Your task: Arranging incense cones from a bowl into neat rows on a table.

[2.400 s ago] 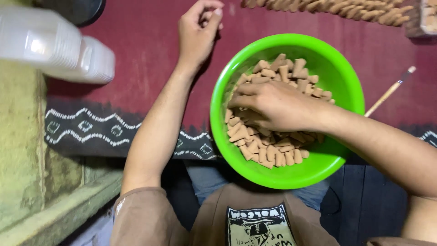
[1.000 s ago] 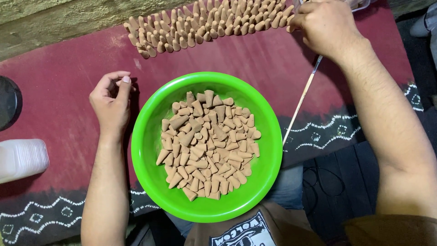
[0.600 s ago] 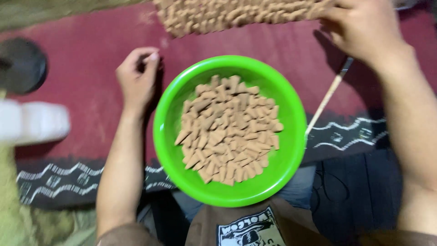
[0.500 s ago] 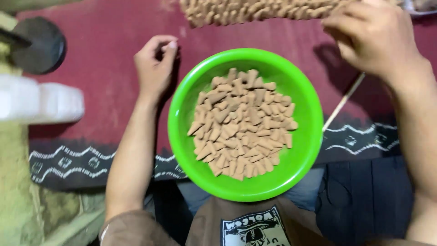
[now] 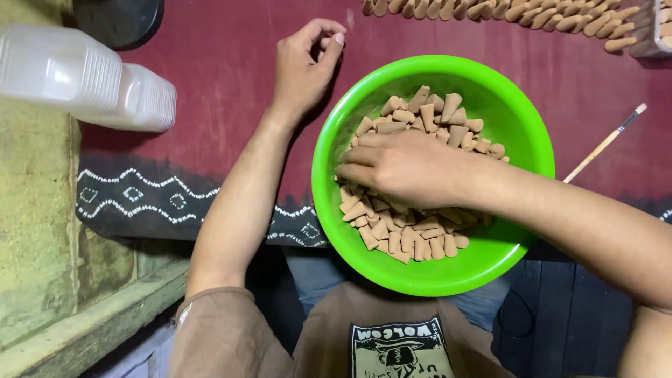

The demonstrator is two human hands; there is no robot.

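A person's right hand (image 5: pixel 402 168) lies palm-down, fingers loosely spread, on a heap of tan cone-shaped pieces (image 5: pixel 413 231) filling a bright green bowl (image 5: pixel 518 126) at the near edge of a maroon cloth (image 5: pixel 224 84); whether it grips any cannot be told. The left hand (image 5: pixel 302 66) rests just beside the bowl's left rim, fingertips pinched together, its contents hidden. Bare cloth stretches between that hand and a translucent plastic container (image 5: pixel 77 80) at the left edge. A thin brush (image 5: pixel 605 142) lies right of the bowl; a row of cones (image 5: pixel 504 10) lines the far edge.
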